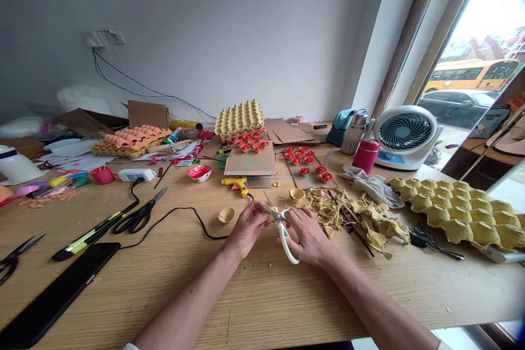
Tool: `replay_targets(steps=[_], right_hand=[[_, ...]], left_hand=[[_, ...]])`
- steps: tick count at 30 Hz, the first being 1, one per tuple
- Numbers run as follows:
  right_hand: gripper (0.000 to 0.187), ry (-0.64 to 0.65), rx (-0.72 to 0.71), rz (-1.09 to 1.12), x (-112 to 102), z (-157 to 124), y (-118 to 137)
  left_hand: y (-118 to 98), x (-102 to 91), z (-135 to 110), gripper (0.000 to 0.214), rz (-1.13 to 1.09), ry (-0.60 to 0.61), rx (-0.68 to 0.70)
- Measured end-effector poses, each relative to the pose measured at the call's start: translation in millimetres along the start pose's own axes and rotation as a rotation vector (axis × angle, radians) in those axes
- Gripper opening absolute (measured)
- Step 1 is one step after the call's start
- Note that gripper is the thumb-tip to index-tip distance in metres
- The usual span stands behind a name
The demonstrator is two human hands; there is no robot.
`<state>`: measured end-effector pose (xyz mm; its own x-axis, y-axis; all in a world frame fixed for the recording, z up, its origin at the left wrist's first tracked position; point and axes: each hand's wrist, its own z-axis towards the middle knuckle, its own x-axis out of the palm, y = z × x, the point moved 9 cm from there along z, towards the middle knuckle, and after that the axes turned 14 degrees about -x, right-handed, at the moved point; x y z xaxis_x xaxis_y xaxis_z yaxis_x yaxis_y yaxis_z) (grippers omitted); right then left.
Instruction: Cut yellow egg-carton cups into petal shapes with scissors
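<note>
My right hand [308,234] grips a pair of scissors [289,246] with white handles, its blades parted and pointing up and left. Between the blades and my left hand [248,228] is a small yellow egg carton cup [271,215], pinched by the left fingers and partly hidden by them. Left of my hands a cut carton cup [227,215] lies on the table. Just behind the scissors sits another yellow cup [296,194]. A heap of torn carton scraps [334,210] spreads beside my right hand.
A yellow glue gun [237,184] lies behind my hands, its black cord running left. Red paper flowers [251,143] rest on cardboard [250,163]. Yellow egg trays [459,208] stand at right, near a fan [406,134]. Black scissors [139,213] and a utility knife [88,232] lie left.
</note>
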<state>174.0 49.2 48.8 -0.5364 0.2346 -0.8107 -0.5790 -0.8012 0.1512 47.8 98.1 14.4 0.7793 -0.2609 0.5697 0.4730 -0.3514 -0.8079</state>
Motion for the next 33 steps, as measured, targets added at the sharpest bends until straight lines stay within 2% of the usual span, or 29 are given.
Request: replay_targets(steps=[20, 33], right_hand=[[0.015, -0.037, -0.078, 0.049, -1.9, 2.3, 7.5], [0.013, -0.043, -0.089, 0.060, -1.6, -0.3, 5.8]], left_hand=[[-6.2, 4.6, -2.9, 0.022, 0.047, 0.041, 0.010], [-32.6, 5.7, -10.0, 0.022, 0.251, -0.023, 0.188]])
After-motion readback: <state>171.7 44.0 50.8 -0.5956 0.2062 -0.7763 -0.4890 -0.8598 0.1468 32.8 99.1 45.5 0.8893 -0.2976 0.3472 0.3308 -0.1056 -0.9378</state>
